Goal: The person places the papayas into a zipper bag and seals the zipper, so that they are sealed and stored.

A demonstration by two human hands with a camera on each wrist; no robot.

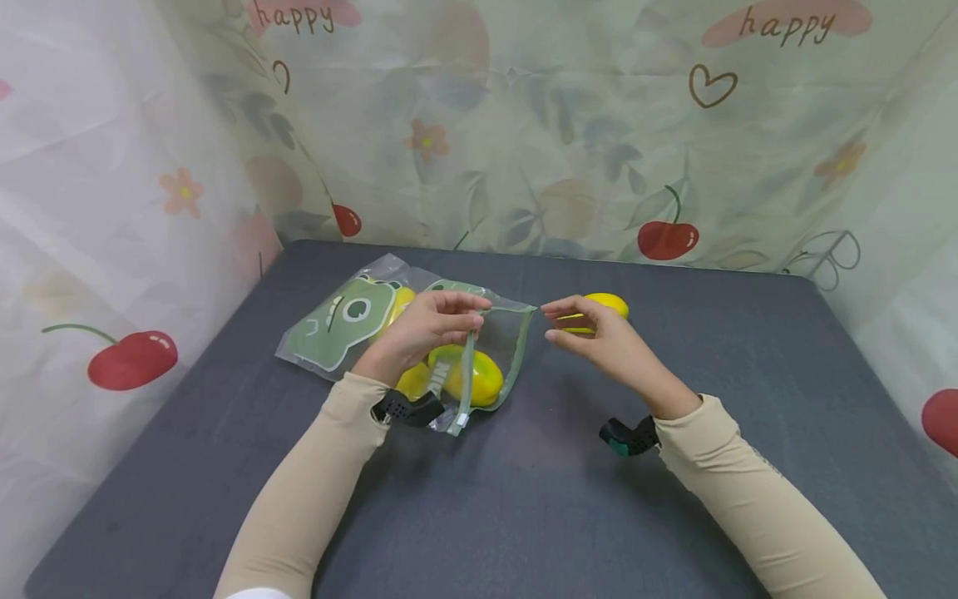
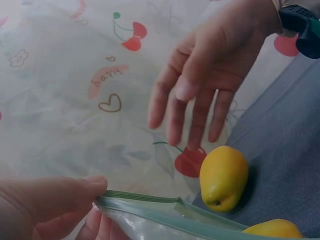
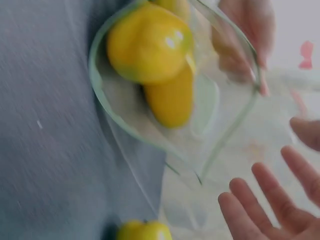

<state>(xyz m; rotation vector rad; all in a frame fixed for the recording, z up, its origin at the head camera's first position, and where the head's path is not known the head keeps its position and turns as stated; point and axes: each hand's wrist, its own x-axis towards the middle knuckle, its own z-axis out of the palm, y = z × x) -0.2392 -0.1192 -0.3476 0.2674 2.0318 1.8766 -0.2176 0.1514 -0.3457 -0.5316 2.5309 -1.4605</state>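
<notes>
A clear zip bag point(image 1: 318, 337) printed with a green cartoon frog lies on the table with its mouth spread wide. My left hand point(image 1: 430, 326) pinches the bag's zip rim point(image 2: 145, 196) between thumb and fingers. Several yellow mango-like fruits point(image 3: 150, 45) are inside the bag, one of them close to the mouth. Another yellow fruit point(image 2: 224, 177) rests on the table outside, to the right of the bag. My right hand point(image 1: 609, 343) hovers between the bag's right corner and that fruit, fingers extended and holding nothing; in the head view it partly covers the fruit.
A dark grey cloth-covered table point(image 1: 524, 516) lies beneath everything. Pale curtains point(image 1: 509, 125) with cherries, flowers and "happy" lettering stand behind and at both sides. Each wrist wears a small black camera point(image 1: 407, 408).
</notes>
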